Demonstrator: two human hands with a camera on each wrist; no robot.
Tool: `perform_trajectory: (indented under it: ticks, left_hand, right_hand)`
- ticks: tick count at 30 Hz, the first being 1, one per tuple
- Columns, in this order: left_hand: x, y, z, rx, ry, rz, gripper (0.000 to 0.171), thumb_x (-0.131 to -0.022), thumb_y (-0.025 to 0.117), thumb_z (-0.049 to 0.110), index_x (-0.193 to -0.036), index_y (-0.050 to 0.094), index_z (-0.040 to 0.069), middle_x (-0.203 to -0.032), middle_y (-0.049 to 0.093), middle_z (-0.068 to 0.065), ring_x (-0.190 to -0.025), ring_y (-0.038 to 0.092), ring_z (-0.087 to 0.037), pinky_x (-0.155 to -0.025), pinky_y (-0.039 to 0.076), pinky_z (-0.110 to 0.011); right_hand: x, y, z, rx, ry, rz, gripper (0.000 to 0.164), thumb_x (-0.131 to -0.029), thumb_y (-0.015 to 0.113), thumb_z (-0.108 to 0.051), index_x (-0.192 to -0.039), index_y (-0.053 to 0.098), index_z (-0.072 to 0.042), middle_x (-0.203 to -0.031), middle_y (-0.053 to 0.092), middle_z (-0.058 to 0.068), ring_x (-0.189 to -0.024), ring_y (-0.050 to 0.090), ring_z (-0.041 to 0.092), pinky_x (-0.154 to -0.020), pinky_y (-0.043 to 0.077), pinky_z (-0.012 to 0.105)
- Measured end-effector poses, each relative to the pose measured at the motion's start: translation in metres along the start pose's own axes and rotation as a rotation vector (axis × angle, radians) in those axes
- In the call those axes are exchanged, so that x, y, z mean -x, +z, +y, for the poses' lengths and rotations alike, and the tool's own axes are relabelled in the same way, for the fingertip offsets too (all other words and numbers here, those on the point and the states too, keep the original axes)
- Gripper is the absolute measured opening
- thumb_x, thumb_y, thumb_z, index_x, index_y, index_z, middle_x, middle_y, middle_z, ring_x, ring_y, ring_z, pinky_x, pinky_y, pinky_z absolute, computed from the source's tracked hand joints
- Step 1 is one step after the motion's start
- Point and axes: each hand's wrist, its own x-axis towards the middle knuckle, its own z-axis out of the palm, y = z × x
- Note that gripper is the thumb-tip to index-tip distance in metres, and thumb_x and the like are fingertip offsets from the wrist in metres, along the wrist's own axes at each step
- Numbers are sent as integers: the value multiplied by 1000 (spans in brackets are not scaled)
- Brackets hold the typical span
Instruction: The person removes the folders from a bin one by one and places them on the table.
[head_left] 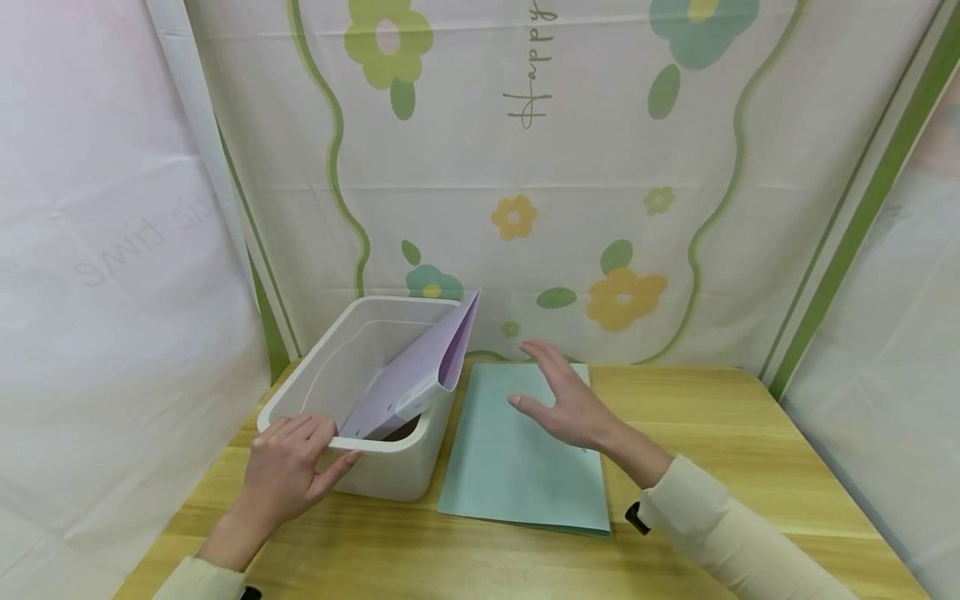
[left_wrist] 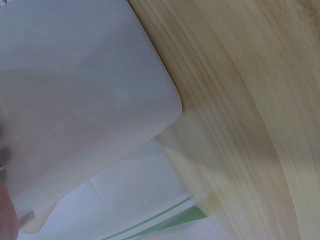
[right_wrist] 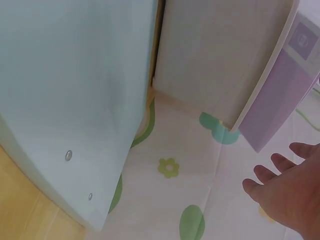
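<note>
A white plastic bin [head_left: 397, 475] stands at the left of the table. My left hand [head_left: 288, 467] grips its near rim, fingers over the edge and thumb along the outside. Inside the bin a purple folder [head_left: 416, 367] leans at a slant, its upper end sticking out past the right rim. My right hand [head_left: 566, 404] hovers with fingers spread and holds nothing. Beneath it a light teal folder [head_left: 517, 467] lies flat on the table. The right wrist view shows the hand's fingertips apart from the purple folder [right_wrist: 280, 100]. In the left wrist view the bin's wall [left_wrist: 100, 90] fills much of the frame.
The wooden table [head_left: 720, 467] reaches back to a floral curtain [head_left: 585, 167]. More white cloth hangs at the left [head_left: 112, 250] and right sides. The bin stands close to the back cloth, and the teal folder lies just right of it.
</note>
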Motion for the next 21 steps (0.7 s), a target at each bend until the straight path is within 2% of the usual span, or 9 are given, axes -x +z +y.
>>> perform_trajectory:
  ticks: [12,21]
  left_hand:
    - [1,-1,0,-3,-8,-15,59,-102,39,66,-75,44,14,-66,43,6,-57,52,-17,-54,46,-40]
    - [-1,-2,1,-4,0,-7,58,-102,39,66,-76,43,14,-66,39,7,-56,50,-16,-54,46,-41]
  right_hand:
    - [0,9,-18,-43,-33,-25,76,-98,63,-51,-159,30,-22,-165,27,0,-152,27,27,-116,28,62]
    - [-3,16,-29,-67,-47,-36,75,-98,63,-50,-159,32,-19,-164,30,0,-151,29,26,-116,29,61]
